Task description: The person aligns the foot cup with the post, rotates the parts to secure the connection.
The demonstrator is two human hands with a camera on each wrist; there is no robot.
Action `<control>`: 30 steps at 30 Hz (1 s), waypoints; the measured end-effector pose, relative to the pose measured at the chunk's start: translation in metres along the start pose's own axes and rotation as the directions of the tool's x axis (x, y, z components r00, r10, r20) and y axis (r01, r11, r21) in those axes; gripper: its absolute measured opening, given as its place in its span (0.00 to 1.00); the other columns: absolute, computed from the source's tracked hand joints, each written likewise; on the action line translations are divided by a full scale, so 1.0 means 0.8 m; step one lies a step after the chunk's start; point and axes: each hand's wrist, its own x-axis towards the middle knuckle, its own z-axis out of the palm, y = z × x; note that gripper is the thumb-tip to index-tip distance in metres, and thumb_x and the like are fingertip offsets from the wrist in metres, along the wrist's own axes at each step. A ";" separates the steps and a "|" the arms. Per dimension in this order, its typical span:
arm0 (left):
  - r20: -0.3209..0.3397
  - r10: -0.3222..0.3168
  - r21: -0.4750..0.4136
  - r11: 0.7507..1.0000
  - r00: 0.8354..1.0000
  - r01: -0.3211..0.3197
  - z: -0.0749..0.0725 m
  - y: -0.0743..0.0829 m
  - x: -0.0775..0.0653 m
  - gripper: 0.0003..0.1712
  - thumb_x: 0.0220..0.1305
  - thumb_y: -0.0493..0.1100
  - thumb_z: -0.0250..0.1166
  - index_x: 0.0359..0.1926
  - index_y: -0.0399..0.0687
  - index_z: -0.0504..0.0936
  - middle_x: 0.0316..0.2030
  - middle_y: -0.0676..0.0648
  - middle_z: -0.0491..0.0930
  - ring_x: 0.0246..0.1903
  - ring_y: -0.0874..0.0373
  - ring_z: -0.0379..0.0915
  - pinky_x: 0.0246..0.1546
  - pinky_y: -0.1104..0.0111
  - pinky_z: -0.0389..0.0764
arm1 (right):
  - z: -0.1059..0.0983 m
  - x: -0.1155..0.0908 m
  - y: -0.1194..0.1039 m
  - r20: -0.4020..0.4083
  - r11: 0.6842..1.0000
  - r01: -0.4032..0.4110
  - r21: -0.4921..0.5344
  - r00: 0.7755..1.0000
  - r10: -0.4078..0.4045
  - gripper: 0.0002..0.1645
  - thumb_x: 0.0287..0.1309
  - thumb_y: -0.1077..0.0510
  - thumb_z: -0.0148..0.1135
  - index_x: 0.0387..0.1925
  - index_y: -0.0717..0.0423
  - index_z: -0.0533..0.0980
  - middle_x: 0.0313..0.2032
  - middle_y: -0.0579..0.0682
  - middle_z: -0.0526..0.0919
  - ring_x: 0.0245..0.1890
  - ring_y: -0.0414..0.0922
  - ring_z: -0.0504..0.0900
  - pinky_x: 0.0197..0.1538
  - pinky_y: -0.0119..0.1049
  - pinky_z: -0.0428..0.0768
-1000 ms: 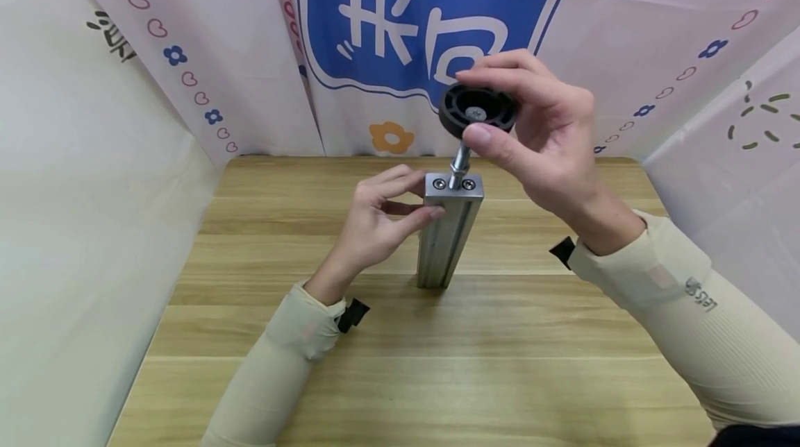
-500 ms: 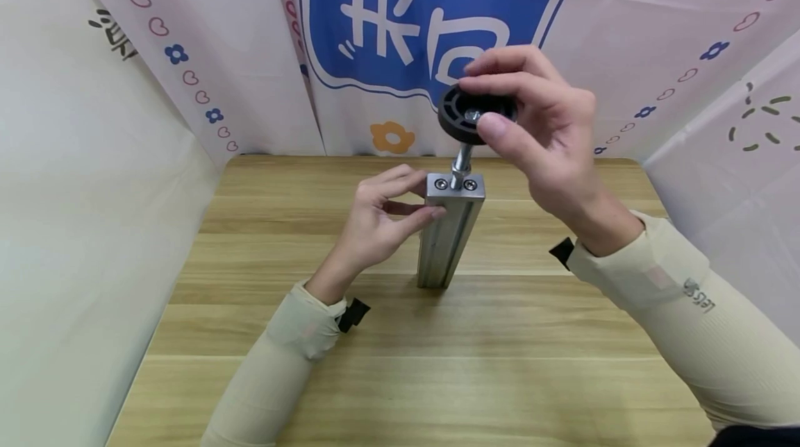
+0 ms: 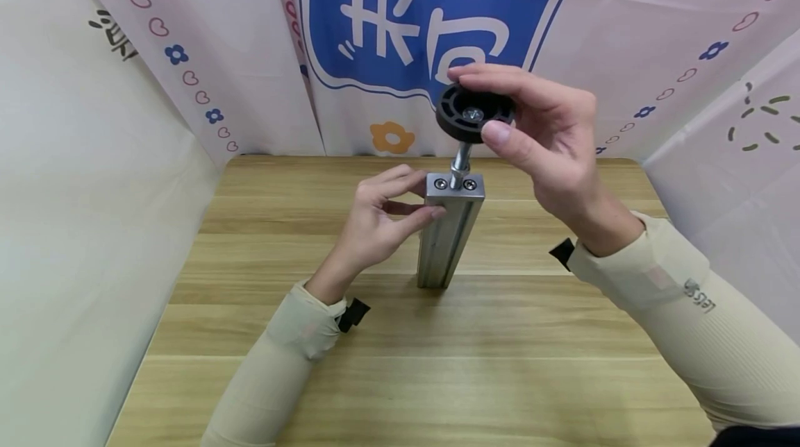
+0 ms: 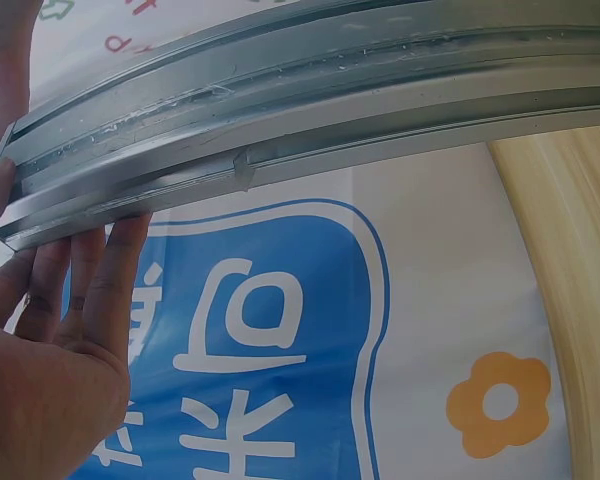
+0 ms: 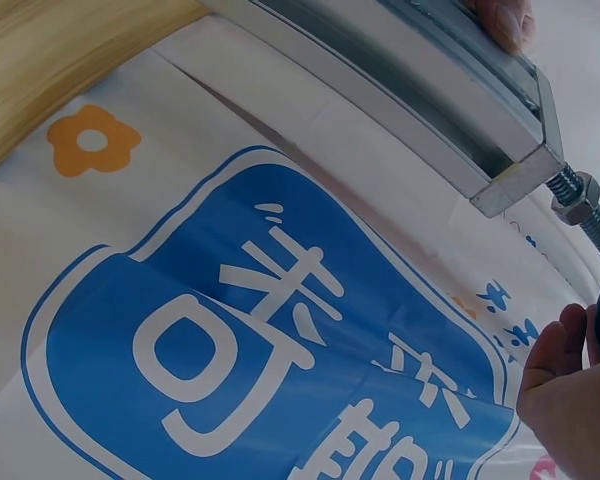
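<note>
A silver aluminium profile (image 3: 445, 242) stands upright on the table, its top covered by an end plate (image 3: 455, 193) with two screws. My left hand (image 3: 375, 225) holds the profile near the top, thumb on the near side and fingers behind. From the plate's middle rises a threaded rod (image 3: 462, 156), slightly tilted in the head view, carrying a hex nut (image 5: 577, 200) just above the plate. On the rod's upper end sits the round black base of a levelling foot (image 3: 455, 125). My right hand (image 3: 558, 135) grips its rim between thumb and fingers; the rim's far right is hidden.
The wooden table (image 3: 400, 370) stretches around the profile. A printed fabric backdrop (image 3: 262, 86) hangs close behind the table's back edge, with more fabric on both sides. Small black devices (image 3: 353, 315) sit at both wrists.
My right fingers loosened and spread half a second ago, then closed on the foot's rim again, the thumb now farther right. My left hand and the profile have stayed in place.
</note>
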 end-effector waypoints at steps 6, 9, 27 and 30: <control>0.000 0.006 -0.006 1.000 1.000 -0.006 0.000 -0.001 0.000 0.22 0.60 0.25 0.74 0.57 0.30 0.85 0.43 0.37 0.85 0.44 0.56 0.86 0.42 0.62 0.95 | 0.002 -0.001 -0.002 -0.004 1.000 -0.005 -0.016 1.000 0.005 0.20 0.58 0.67 0.61 0.51 0.68 0.85 0.56 0.57 0.88 0.62 0.56 0.81 0.67 0.39 0.86; 0.000 0.003 -0.006 1.000 1.000 -0.003 0.000 -0.002 -0.001 0.23 0.60 0.25 0.74 0.57 0.30 0.85 0.43 0.37 0.85 0.44 0.55 0.86 0.41 0.62 0.95 | 0.005 -0.001 -0.003 -0.014 0.999 -0.018 -0.029 1.000 0.018 0.18 0.57 0.67 0.63 0.50 0.69 0.85 0.54 0.57 0.88 0.61 0.57 0.81 0.65 0.38 0.86; 0.003 0.017 -0.001 1.000 1.000 -0.017 0.000 -0.002 -0.001 0.25 0.59 0.24 0.74 0.58 0.29 0.84 0.43 0.36 0.85 0.44 0.48 0.86 0.42 0.62 0.95 | 0.008 0.000 0.002 -0.068 0.994 -0.005 -0.109 0.998 -0.002 0.36 0.50 0.50 0.86 0.48 0.76 0.82 0.47 0.54 0.78 0.52 0.51 0.75 0.54 0.31 0.84; 0.002 0.019 -0.003 1.000 1.000 -0.019 0.000 -0.002 -0.001 0.24 0.59 0.24 0.74 0.58 0.29 0.84 0.43 0.36 0.85 0.44 0.50 0.87 0.42 0.62 0.95 | 0.008 0.001 0.003 -0.078 0.994 0.009 -0.105 0.997 -0.017 0.39 0.51 0.43 0.84 0.45 0.77 0.83 0.47 0.54 0.78 0.53 0.51 0.74 0.53 0.32 0.84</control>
